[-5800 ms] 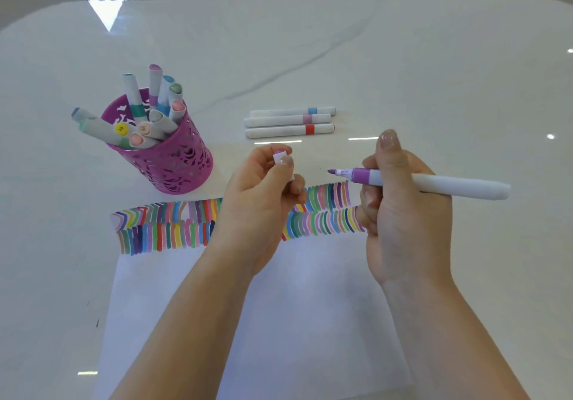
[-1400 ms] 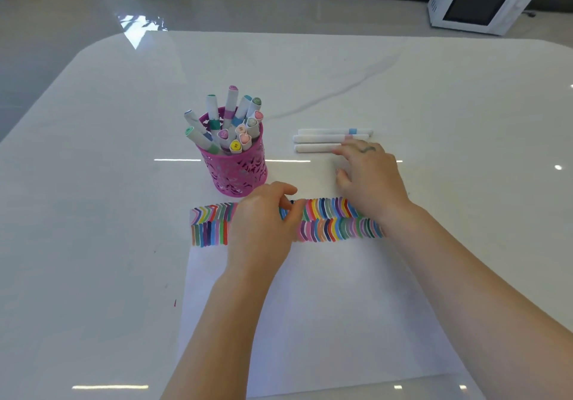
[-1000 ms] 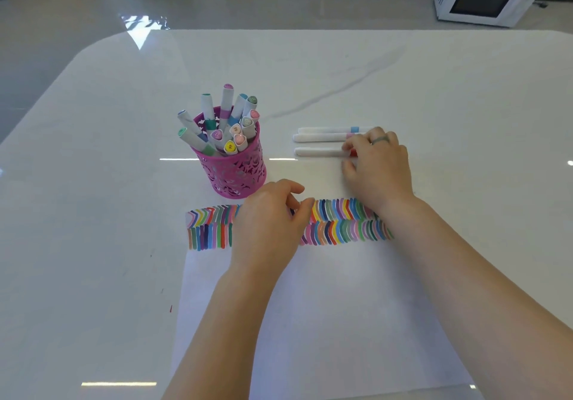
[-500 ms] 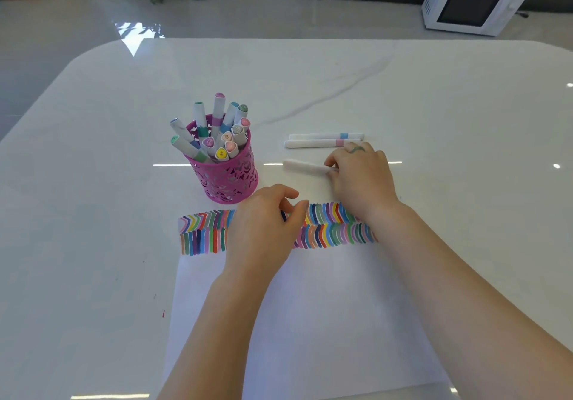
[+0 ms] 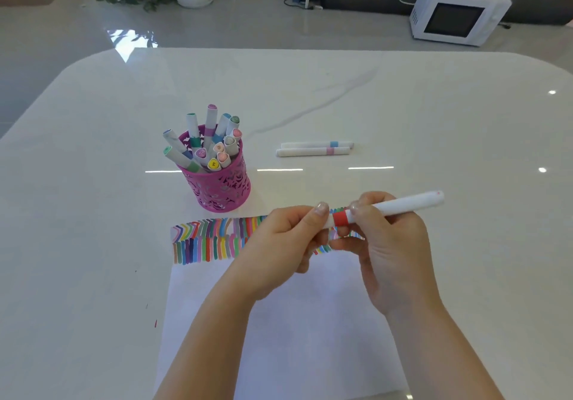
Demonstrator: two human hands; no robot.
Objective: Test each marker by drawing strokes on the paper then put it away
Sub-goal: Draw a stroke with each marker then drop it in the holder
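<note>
- Head view: right hand (image 5: 387, 244) grips the barrel of a red-banded marker (image 5: 403, 205); left hand (image 5: 285, 238) pinches its cap end. The marker is held roughly level above the paper (image 5: 310, 337).
- Paper lies flat on the worktop (image 5: 93, 182), with coloured strokes (image 5: 207, 241) along its far edge.
- Pink cup (image 5: 223, 185) of markers stands just beyond the strokes; two markers (image 5: 314, 148) lie to its right.

1. Two hands are shown: left hand (image 5: 279, 244), right hand (image 5: 393, 254).
2. Three loose markers are counted: red-banded marker (image 5: 403, 205), blue-banded marker (image 5: 316, 144), pink-banded marker (image 5: 310, 151).
3. About twelve markers (image 5: 211, 120) are counted in one pink cup (image 5: 223, 188).
4. One paper (image 5: 294, 322) is shown.
</note>
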